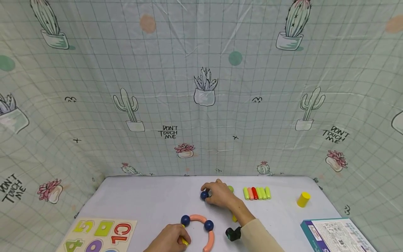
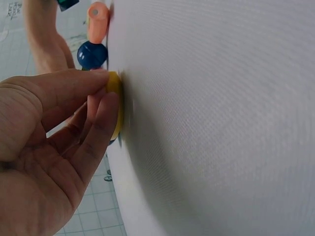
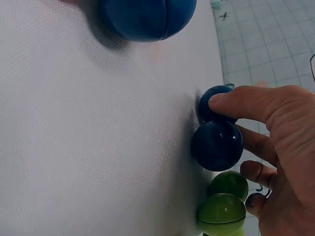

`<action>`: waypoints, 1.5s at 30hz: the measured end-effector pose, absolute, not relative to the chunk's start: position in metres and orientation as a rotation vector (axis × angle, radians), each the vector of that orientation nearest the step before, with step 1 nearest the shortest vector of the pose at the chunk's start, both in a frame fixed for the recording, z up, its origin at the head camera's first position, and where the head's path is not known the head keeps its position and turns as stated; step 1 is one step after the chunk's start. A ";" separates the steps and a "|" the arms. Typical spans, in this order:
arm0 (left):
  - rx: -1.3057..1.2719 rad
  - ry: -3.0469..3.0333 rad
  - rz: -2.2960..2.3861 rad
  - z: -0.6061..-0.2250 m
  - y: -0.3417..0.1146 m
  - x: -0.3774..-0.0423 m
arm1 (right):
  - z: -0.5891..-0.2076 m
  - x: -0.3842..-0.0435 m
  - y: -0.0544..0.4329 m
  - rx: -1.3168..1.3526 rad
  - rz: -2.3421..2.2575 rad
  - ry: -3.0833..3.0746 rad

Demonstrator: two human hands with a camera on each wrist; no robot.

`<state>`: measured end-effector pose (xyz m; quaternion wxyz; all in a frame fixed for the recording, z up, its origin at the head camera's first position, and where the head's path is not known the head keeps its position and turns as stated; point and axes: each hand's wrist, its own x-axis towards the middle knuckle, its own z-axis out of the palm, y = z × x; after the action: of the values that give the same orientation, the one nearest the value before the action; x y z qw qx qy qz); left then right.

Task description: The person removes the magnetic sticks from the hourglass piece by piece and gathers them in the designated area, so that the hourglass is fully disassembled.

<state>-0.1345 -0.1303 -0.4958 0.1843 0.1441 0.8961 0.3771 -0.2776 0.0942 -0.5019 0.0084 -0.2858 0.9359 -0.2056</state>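
My left hand (image 1: pixel 170 238) pinches a yellow curved stick (image 2: pixel 117 105) low over the white table. The stick's far end is right at a blue ball (image 1: pixel 185 220). From that ball a peach curved stick (image 1: pixel 197 218) runs to a second blue ball (image 1: pixel 209 225), and another peach stick (image 1: pixel 209 241) extends from there towards me. Farther back, my right hand (image 1: pixel 220 194) has thumb and fingers around a blue ball (image 3: pixel 214 104). In the right wrist view, another blue ball (image 3: pixel 217 146) sits right beside it, with green balls (image 3: pixel 221 214) close by under the hand.
Several short green, peach and red sticks (image 1: pixel 256 193) lie in a row at the back. A yellow cylinder (image 1: pixel 303 199) stands to the right. Dark green pieces (image 1: pixel 233 233) lie beside my right sleeve. A number board (image 1: pixel 131 229) is front left, a printed box (image 1: pixel 338 234) front right.
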 end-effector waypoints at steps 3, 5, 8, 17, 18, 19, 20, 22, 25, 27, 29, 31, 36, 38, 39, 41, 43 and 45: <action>0.413 2.528 1.064 -0.497 -0.131 -0.134 | -0.502 -0.277 0.094 -0.888 -0.638 2.923; 0.404 2.524 1.069 -0.497 -0.130 -0.134 | -0.503 -0.277 0.095 -0.887 -0.641 2.923; 0.384 2.521 1.070 -0.497 -0.130 -0.134 | -0.503 -0.277 0.095 -0.884 -0.649 2.924; 0.382 2.517 1.058 -0.497 -0.131 -0.135 | -0.503 -0.279 0.096 -0.858 -0.671 2.903; 0.383 2.516 1.056 -0.497 -0.132 -0.135 | -0.503 -0.279 0.096 -0.859 -0.677 2.899; 0.384 2.516 1.054 -0.497 -0.132 -0.135 | -0.502 -0.279 0.096 -0.860 -0.682 2.895; 0.385 2.517 1.052 -0.497 -0.132 -0.135 | -0.502 -0.279 0.097 -0.863 -0.690 2.890; 0.382 2.518 1.051 -0.498 -0.132 -0.135 | -0.500 -0.279 0.097 -0.870 -0.700 2.885; 0.357 2.514 1.050 -0.498 -0.131 -0.135 | -0.496 -0.278 0.099 -0.878 -0.687 2.894; 0.336 2.508 1.050 -0.497 -0.130 -0.135 | -0.491 -0.274 0.101 -0.889 -0.679 2.902; 0.324 2.506 1.047 -0.497 -0.129 -0.134 | -0.485 -0.268 0.105 -0.899 -0.683 2.906; 0.326 2.507 1.045 -0.497 -0.129 -0.134 | -0.478 -0.260 0.109 -0.905 -0.704 2.900; 0.353 2.510 1.035 -0.497 -0.130 -0.134 | -0.471 -0.229 0.116 -0.896 -0.743 2.861; 0.360 2.507 1.030 -0.497 -0.131 -0.134 | -0.473 -0.214 0.116 -0.871 -0.714 2.835; 0.363 2.506 1.028 -0.497 -0.131 -0.135 | -0.475 -0.207 0.116 -0.854 -0.685 2.824; 0.370 2.505 1.026 -0.496 -0.132 -0.135 | -0.481 -0.194 0.113 -0.806 -0.599 2.810; 0.367 2.502 1.031 -0.496 -0.132 -0.135 | -0.486 -0.182 0.110 -0.741 -0.517 2.809; 0.378 2.505 1.034 -0.497 -0.132 -0.136 | -0.491 -0.174 0.107 -0.686 -0.462 2.824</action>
<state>-0.1356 -0.1322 -0.4969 0.2013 0.1354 0.8967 0.3702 -0.1737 0.1066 -0.4906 0.0993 -0.2321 0.9549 -0.1564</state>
